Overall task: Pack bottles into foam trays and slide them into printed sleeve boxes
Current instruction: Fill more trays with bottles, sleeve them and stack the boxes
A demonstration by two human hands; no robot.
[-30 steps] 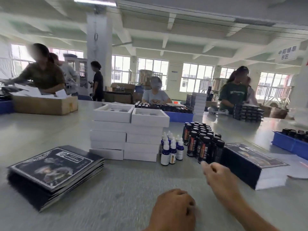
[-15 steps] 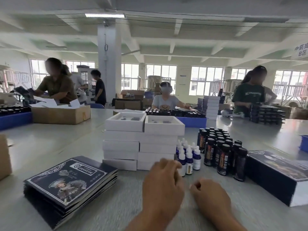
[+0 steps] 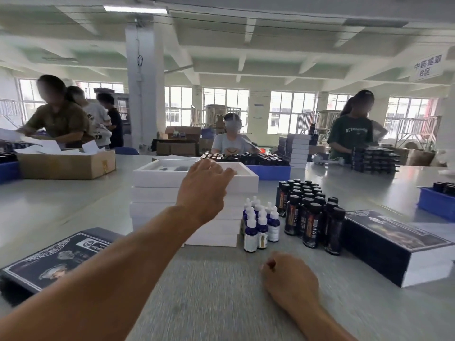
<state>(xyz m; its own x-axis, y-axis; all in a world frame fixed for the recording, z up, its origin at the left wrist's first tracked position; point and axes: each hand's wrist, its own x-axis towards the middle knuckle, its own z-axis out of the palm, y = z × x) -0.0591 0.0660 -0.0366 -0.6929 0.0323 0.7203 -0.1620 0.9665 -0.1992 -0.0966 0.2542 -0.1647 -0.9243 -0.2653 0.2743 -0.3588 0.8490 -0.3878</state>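
Two stacks of white foam trays (image 3: 157,193) stand side by side in the middle of the table. My left hand (image 3: 204,188) reaches out over the right stack, its fingers extended onto the top tray (image 3: 243,179). My right hand (image 3: 288,279) rests on the table near me with fingers curled, holding nothing. Small blue dropper bottles (image 3: 261,222) and taller dark bottles (image 3: 310,212) stand in clusters right of the trays. A stack of flat printed sleeves (image 3: 56,259) lies at the left, and printed boxes (image 3: 394,244) lie at the right.
A cardboard box (image 3: 66,166) of papers sits far left. Blue bins (image 3: 268,172) (image 3: 435,205) with dark bottles stand behind and at the right edge. Several people work around the long grey table (image 3: 209,291); a pillar rises behind.
My left hand has risen from the table and reached forward onto the top tray of the right stack. My right hand stayed curled on the table.
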